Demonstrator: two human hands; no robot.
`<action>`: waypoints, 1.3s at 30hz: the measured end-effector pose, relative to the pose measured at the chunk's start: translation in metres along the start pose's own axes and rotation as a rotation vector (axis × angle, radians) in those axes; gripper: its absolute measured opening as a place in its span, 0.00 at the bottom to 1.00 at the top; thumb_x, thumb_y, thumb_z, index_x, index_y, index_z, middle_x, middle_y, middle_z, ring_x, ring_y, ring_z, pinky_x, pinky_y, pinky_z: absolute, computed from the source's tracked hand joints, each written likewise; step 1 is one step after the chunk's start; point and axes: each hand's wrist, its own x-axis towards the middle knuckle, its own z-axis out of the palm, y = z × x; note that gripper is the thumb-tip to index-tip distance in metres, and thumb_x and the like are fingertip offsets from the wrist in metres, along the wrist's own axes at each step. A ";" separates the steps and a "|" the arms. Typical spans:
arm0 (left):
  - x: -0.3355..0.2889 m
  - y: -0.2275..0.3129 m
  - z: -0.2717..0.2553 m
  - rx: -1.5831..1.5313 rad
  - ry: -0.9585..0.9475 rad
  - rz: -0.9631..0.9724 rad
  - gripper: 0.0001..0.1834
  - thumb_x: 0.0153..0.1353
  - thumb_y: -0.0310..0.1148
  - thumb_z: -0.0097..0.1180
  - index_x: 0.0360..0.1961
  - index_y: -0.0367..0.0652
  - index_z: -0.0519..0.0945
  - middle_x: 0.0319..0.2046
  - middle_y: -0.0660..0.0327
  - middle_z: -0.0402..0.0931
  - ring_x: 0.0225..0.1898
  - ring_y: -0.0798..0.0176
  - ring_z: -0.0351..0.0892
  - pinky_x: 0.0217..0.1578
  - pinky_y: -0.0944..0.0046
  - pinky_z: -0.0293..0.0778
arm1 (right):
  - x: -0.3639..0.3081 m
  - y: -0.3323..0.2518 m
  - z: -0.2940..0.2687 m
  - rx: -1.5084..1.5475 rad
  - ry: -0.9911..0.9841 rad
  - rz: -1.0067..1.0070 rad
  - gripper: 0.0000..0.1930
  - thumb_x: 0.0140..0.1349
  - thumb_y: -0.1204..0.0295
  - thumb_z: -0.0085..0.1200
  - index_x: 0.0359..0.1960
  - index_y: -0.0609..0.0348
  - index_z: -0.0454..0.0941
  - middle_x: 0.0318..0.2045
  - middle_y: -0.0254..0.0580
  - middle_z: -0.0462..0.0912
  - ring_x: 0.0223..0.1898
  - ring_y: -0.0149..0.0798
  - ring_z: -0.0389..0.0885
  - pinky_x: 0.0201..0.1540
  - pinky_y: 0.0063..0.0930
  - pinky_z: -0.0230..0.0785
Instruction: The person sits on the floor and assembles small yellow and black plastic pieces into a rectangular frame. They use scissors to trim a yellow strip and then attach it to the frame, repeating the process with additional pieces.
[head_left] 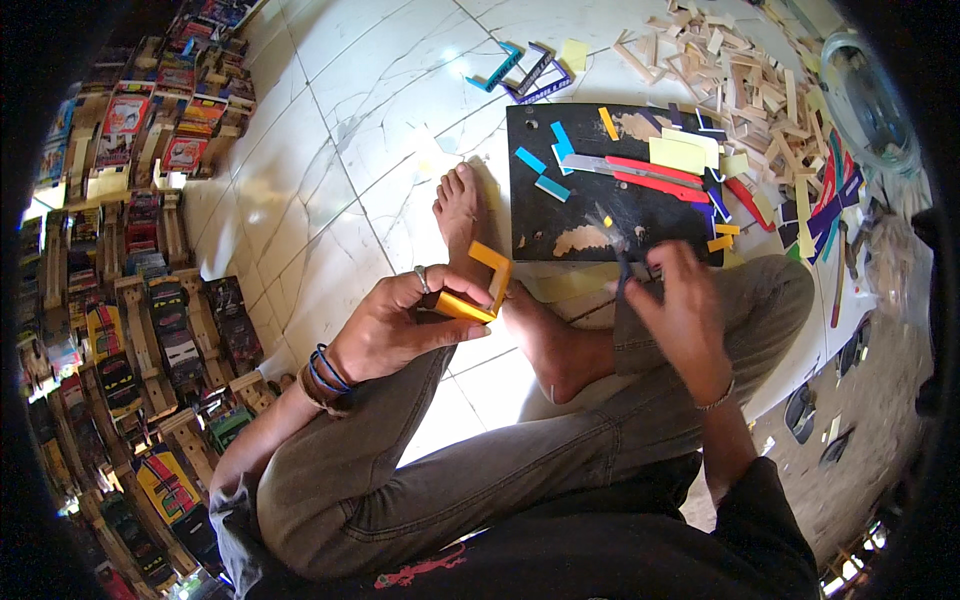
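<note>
My left hand [395, 325] pinches a yellow angular bracket-shaped piece [499, 272] between thumb and fingers, above my bare feet. My right hand [685, 310], partly smeared by motion, grips dark-handled scissors [625, 262] at the near edge of a black board [560, 218]. The scissors point away from me, and a tiny yellow scrap [607, 221] shows by their tips. On the board lie a red-handled cutter knife [660, 183], several short blue strips [552, 188], a pale yellow sheet [678, 153] and small yellow strips [608, 124].
Finished-looking coloured brackets [530, 75] lie on the tiles beyond the board. A heap of small wooden pieces [740, 80] spreads at the far right, near a clear plastic container [870, 105]. Rows of wooden holders with printed packs [160, 340] stand along the left. Sandals [802, 412] rest at right.
</note>
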 end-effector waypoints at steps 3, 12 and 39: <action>0.001 0.002 0.002 -0.115 0.000 -0.007 0.18 0.61 0.22 0.67 0.52 0.37 0.77 0.43 0.61 0.82 0.47 0.67 0.84 0.50 0.67 0.81 | 0.011 0.011 -0.015 0.048 0.045 0.121 0.17 0.55 0.70 0.66 0.42 0.57 0.71 0.43 0.48 0.77 0.43 0.54 0.80 0.46 0.44 0.72; -0.003 0.006 0.000 -0.400 -0.079 -0.090 0.14 0.66 0.20 0.60 0.51 0.37 0.74 0.43 0.56 0.81 0.45 0.60 0.86 0.48 0.62 0.83 | 0.035 0.009 -0.017 -0.192 -0.011 -0.144 0.05 0.62 0.70 0.58 0.38 0.54 0.79 0.42 0.38 0.80 0.39 0.48 0.82 0.45 0.41 0.71; -0.006 0.002 -0.002 -0.516 -0.148 -0.038 0.11 0.67 0.21 0.60 0.49 0.35 0.76 0.43 0.55 0.82 0.46 0.63 0.85 0.50 0.65 0.81 | -0.005 -0.096 0.003 0.605 0.212 -0.543 0.10 0.54 0.68 0.71 0.37 0.43 0.83 0.46 0.22 0.83 0.47 0.23 0.79 0.58 0.37 0.59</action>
